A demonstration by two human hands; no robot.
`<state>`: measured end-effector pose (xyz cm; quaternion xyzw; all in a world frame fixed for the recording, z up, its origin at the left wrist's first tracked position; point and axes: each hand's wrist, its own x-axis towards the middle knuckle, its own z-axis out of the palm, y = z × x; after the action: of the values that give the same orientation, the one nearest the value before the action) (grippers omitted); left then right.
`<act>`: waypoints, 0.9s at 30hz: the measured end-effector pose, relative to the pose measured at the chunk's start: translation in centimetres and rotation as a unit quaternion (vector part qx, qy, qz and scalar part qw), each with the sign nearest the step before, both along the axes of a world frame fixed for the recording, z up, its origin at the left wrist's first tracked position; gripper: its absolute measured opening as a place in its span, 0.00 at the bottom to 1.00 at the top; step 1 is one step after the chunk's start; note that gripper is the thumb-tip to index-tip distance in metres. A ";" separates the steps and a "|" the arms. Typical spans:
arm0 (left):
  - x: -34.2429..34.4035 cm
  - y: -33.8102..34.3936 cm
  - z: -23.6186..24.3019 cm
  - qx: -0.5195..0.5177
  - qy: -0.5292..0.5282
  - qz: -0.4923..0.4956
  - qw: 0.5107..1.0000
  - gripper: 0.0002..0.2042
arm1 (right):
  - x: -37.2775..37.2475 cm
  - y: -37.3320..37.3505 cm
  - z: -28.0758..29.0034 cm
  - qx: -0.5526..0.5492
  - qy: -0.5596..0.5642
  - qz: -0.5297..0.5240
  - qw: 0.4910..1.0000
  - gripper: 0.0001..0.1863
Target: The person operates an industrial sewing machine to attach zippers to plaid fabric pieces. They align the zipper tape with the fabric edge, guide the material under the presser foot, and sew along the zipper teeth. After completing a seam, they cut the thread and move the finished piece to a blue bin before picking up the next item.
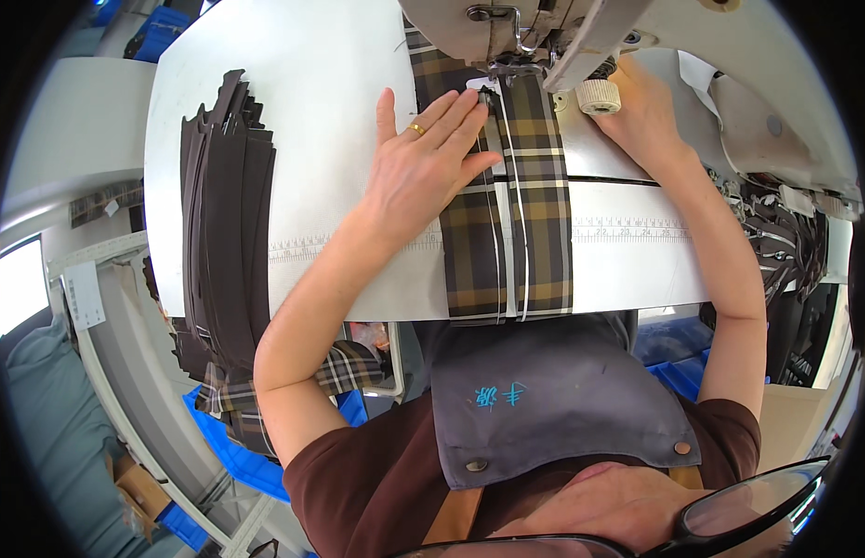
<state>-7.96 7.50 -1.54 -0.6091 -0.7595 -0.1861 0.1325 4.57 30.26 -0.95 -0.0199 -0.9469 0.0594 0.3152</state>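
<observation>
My left hand (421, 163) lies flat with its fingers stretched out, the fingertips on the plaid fabric (542, 251) close to the presser foot (516, 68). The fabric is brown, black and white. It runs toward me in two strips with pale cord-like lines along their facing edges and a narrow gap between them. Dark bits of material show at my left fingertips. Beside the sewing machine (581, 42), my right hand (644, 112) reaches in behind a ribbed white knob (599, 97). The machine and knob hide its fingers, so its grip cannot be made out.
On the left of the white table (335, 102) lies a stack of dark brown fabric strips (226, 214). A printed ruler (632, 231) crosses the tabletop. Dark pieces with metal zipper parts (776, 237) hang at the right. Below the table edge are blue bins (237, 446) and more plaid fabric (349, 369).
</observation>
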 end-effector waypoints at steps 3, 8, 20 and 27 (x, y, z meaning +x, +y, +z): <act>0.2 0.2 0.1 0.005 -0.001 0.005 1.000 0.22 | -0.1 -0.2 0.0 0.003 -0.002 -0.021 1.000 0.05; 0.6 0.8 0.0 0.007 0.005 -0.015 1.000 0.23 | -0.2 0.0 0.2 0.013 -0.019 -0.026 0.999 0.05; 0.8 0.8 0.7 -0.011 -0.018 -0.019 1.000 0.21 | -0.3 -0.2 0.4 0.016 -0.040 -0.031 0.999 0.05; 1.1 1.8 0.6 -0.011 0.017 -0.009 1.000 0.19 | 0.4 0.1 0.4 -0.014 -0.040 -0.045 0.998 0.05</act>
<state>-6.85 9.31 -0.98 -0.6202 -0.7539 -0.1682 0.1367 4.95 30.36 -0.53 -0.0692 -0.9559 0.0572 0.2796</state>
